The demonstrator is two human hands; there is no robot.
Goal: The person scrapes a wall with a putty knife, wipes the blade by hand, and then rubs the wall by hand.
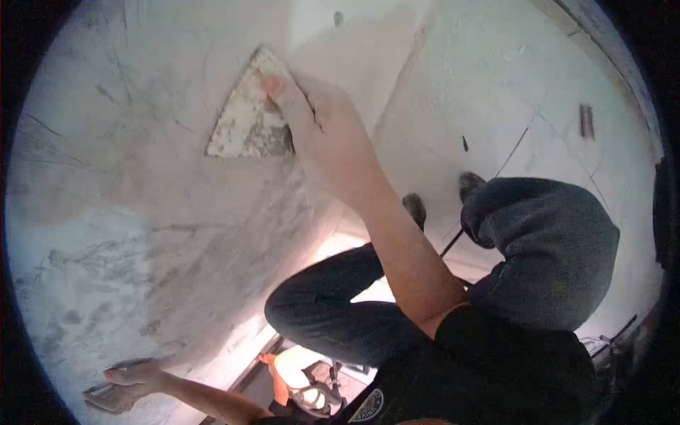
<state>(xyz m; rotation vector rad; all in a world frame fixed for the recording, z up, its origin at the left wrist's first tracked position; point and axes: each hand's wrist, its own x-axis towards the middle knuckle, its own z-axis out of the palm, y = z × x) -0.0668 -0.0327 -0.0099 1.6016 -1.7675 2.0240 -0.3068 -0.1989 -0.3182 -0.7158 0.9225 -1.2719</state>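
Note:
A triangular putty knife blade (244, 131), crusted with pale, patchy filler, lies against the pale, smeared wall surface (205, 205). My right hand (319, 120) is closed on it from the right, thumb pressed on the blade near its narrow end. The handle is hidden by my hand. Low on the left, my left hand (127, 386) is beside the same surface, its thumb and fingers apart. No object shows clearly in it.
My bent legs in dark trousers (545, 248) take up the lower middle and right. Dark shoes (471, 185) stand on the pale floor, where thin dark lines run. Behind my legs is a bright glow, with an orange and white object (294, 375) below.

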